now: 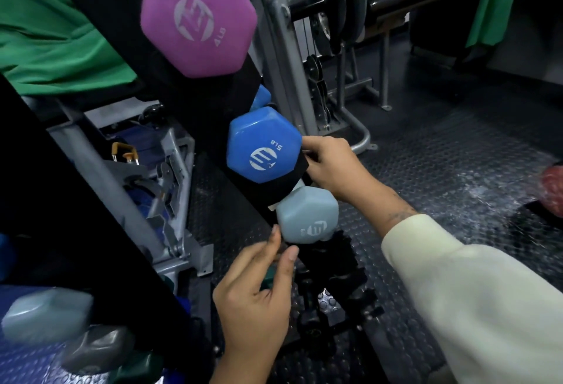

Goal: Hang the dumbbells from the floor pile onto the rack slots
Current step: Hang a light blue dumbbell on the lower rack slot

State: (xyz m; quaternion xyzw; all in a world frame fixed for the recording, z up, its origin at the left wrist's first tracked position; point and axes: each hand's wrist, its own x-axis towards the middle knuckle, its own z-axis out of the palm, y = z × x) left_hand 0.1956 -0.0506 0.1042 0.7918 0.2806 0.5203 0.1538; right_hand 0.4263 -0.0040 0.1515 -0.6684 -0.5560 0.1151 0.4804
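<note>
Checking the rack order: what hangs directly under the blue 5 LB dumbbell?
A pale grey-blue dumbbell sits just below the blue 5 LB dumbbell on the black rack. Its handle and slot are hidden by the rack's edge and the right hand.

Right arm in cream long sleeve; left hand bare.
</note>
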